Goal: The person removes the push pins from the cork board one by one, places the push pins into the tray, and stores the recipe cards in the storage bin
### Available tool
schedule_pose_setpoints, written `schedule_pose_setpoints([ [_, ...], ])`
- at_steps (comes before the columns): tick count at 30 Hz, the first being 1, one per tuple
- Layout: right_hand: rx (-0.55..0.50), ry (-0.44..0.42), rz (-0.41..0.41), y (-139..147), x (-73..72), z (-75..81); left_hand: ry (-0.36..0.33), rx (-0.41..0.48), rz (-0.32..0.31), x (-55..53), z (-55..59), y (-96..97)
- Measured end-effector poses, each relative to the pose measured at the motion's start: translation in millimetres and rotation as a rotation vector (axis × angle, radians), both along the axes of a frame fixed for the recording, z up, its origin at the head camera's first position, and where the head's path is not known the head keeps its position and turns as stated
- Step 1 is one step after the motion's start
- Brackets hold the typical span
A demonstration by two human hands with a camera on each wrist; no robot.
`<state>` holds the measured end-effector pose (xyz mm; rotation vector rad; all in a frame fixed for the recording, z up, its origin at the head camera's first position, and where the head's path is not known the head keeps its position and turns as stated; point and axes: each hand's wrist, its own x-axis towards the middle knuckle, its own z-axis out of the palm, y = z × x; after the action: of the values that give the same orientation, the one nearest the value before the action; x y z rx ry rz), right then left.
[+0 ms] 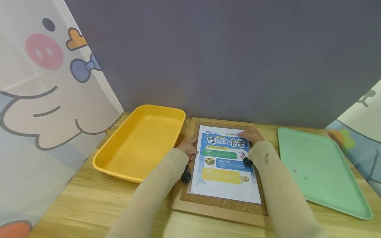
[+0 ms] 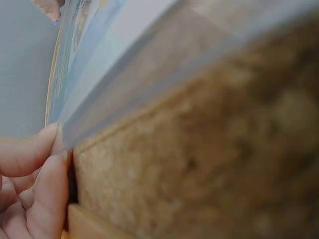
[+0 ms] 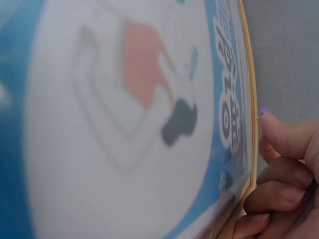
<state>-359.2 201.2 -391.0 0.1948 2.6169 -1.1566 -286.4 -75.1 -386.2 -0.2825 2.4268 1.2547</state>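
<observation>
A printed poster (image 1: pixel 225 190) in a clear plastic sleeve lies on a wood-framed cork board (image 1: pixel 218 214). My left hand (image 1: pixel 188 148) is at the poster's left edge. In the left wrist view, its thumb and finger pinch the clear sleeve edge (image 2: pixel 89 134), which stands slightly raised off the cork. Near the poster's top right corner, my right hand (image 1: pixel 252 135) pinches a small purple push pin (image 3: pixel 264 111) between thumb and forefinger. The pin's metal point shows, facing the board; I cannot tell whether it touches the sheet.
A yellow tray (image 1: pixel 140 142) stands left of the board. To the right lies a green tray (image 1: pixel 324 158) with a couple of tiny objects (image 1: pixel 295 171) in it. A grey panel (image 1: pixel 223 59) rises behind the wooden table (image 1: pixel 89 201).
</observation>
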Motion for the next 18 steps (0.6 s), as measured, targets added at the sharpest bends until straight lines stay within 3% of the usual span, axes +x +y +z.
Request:
schedule_pose_setpoints([
  [10, -0.067, 0.012, -0.046, 1.5, 7.0, 10.8, -0.005, 0.009, -0.011, -1.4, 0.0, -0.6],
  [15, -0.095, -0.041, -0.072, 6.2, 13.1, 16.2, 0.007, 0.057, 0.054, -1.6, 0.3, 0.7],
  [18, -0.093, -0.04, -0.046, 10.5, 16.3, 18.8, 0.027, 0.108, 0.085, -3.2, -0.2, 1.9],
])
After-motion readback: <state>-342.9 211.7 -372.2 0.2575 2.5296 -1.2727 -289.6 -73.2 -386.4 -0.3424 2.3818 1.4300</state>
